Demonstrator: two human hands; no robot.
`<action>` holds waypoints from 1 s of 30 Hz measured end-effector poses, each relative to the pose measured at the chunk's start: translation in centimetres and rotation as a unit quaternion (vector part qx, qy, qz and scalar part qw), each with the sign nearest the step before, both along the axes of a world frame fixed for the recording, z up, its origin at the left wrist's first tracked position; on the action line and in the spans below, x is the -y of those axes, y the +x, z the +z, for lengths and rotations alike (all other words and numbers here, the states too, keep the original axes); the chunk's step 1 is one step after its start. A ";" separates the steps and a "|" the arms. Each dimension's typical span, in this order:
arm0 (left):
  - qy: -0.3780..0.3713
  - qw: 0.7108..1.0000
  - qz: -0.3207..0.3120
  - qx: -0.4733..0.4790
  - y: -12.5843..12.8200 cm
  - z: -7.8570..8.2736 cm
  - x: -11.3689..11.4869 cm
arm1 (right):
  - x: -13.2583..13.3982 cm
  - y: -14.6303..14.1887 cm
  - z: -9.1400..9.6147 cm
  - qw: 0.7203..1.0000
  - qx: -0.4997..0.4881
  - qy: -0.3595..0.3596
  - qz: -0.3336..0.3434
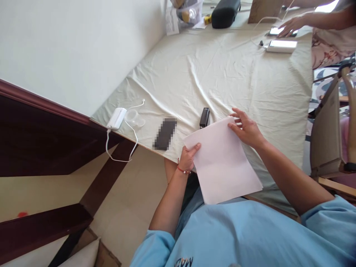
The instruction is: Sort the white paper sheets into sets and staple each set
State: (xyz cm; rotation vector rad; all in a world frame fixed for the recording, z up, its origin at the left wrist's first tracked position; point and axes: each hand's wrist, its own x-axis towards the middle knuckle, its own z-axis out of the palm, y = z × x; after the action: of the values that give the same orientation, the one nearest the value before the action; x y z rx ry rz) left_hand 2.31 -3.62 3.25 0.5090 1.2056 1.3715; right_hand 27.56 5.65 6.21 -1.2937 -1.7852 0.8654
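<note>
A small stack of white paper sheets tilts over the table's front edge, close to my body. My left hand grips its left side, thumb on top and fingers hidden underneath. At the upper right corner, my right hand has its thumb on the paper and its fingers around the corner, some showing past the top edge. Just beyond the top edge lies a black stapler, its near end close to the paper. Left of it rests a dark, blurred-out flat rectangular object.
A white power bank with a cable and a clear plastic cup lie at left. At the back are a plastic container and black case. Another person's hand touches a phone near a white device.
</note>
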 end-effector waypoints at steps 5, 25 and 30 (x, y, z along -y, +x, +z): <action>0.013 1.000 0.011 0.000 0.1 -0.1 0.3 | -2.4 -0.3 2.5 0.957 0.203 0.170 0.114; -0.010 1.000 0.009 0.024 -0.3 -0.8 0.1 | -2.4 1.2 -0.3 0.979 -0.089 -0.158 0.096; -0.009 1.000 0.012 0.005 -0.3 -0.8 0.0 | -1.1 -0.2 -1.4 0.980 -0.131 -0.133 0.069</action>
State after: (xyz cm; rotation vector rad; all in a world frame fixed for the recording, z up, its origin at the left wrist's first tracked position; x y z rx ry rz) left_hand 2.03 -3.66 2.41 0.4753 1.2186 1.3808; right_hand 27.37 6.79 4.81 -1.1625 -1.6032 1.3256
